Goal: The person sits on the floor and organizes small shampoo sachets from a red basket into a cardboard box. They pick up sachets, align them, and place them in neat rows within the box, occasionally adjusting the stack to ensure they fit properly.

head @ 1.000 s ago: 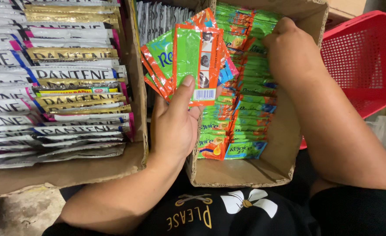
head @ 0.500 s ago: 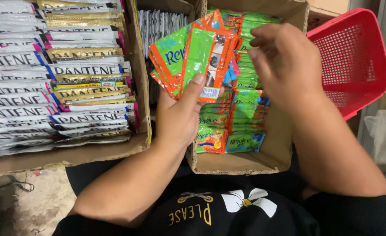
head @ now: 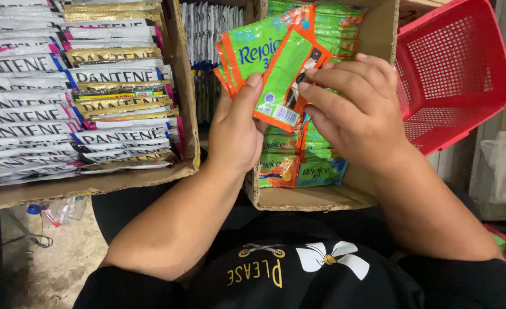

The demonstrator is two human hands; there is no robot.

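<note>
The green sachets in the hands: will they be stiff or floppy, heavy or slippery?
The green sachets are thin and flat, so probably floppy and light. Their glossy film may slip, hence perhaps the left hand thumb grip.
</note>
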